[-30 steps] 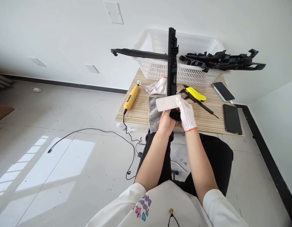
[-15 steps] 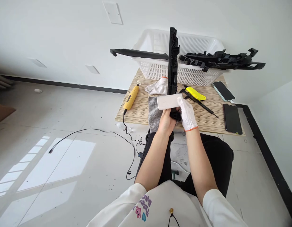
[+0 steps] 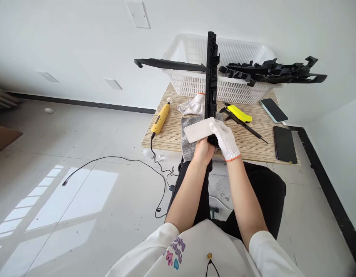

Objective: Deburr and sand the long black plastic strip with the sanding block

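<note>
A long black plastic trim part [image 3: 211,86] stands lengthwise in front of me, its far end overlapping the basket. My bare left hand [image 3: 204,153] is closed around its near end from below; some of the fingers are hidden. In a white knitted glove with an orange cuff, my right hand [image 3: 227,143] pinches the right end of a flat white rectangular block [image 3: 197,131]. That block lies slantwise across the near part of the black piece, above my left hand. Beneath them a grey cloth [image 3: 187,146] hangs over the table's front edge.
Behind is a white plastic basket [image 3: 189,82] with black parts [image 3: 270,71] jutting over its rim. On the wooden table [image 3: 172,140] lie a yellow rotary tool [image 3: 161,118], a spare glove [image 3: 192,105], a caliper [image 3: 253,131], a yellow brush-like tool [image 3: 239,114] and two phones [image 3: 284,144].
The white block has shifted slightly left and toward me, and it has tilted with its left end lower. My right hand moved along with it. The left hand keeps its hold.
</note>
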Demonstrator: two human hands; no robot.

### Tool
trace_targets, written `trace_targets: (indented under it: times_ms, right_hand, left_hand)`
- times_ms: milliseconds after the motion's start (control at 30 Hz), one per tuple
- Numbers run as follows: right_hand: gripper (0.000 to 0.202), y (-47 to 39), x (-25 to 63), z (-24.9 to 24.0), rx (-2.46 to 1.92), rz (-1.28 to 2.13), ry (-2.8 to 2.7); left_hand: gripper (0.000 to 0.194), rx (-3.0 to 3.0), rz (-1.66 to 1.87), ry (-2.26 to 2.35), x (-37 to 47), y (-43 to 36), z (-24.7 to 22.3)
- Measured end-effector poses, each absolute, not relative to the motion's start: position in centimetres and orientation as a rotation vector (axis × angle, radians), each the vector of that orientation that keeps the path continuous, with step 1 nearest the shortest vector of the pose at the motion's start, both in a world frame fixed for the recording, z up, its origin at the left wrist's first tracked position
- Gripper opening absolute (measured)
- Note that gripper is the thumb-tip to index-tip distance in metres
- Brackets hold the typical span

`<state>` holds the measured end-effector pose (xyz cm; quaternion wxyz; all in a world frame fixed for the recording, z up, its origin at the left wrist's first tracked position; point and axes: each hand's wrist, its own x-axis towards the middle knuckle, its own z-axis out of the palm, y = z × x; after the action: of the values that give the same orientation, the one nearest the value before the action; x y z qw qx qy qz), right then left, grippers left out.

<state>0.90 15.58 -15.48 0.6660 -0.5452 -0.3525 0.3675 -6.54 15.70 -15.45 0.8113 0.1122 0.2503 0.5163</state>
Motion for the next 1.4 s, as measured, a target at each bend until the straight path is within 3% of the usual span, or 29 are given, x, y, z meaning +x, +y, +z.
trace_targets:
  times_ms: [767, 1400]
  right_hand:
    - [0.035, 15.66, 0.78, -15.20, -1.246, 0.821, -0.725]
    - [0.031, 15.98, 0.86, -15.55, -1.215, 0.825, -0.738]
  left_hand:
    - [0.020, 0.205, 1.095, 0.556, -6.60, 15.68, -15.33]
    - [0.027, 0.189, 1.095, 0.528, -6.57, 15.74, -15.52]
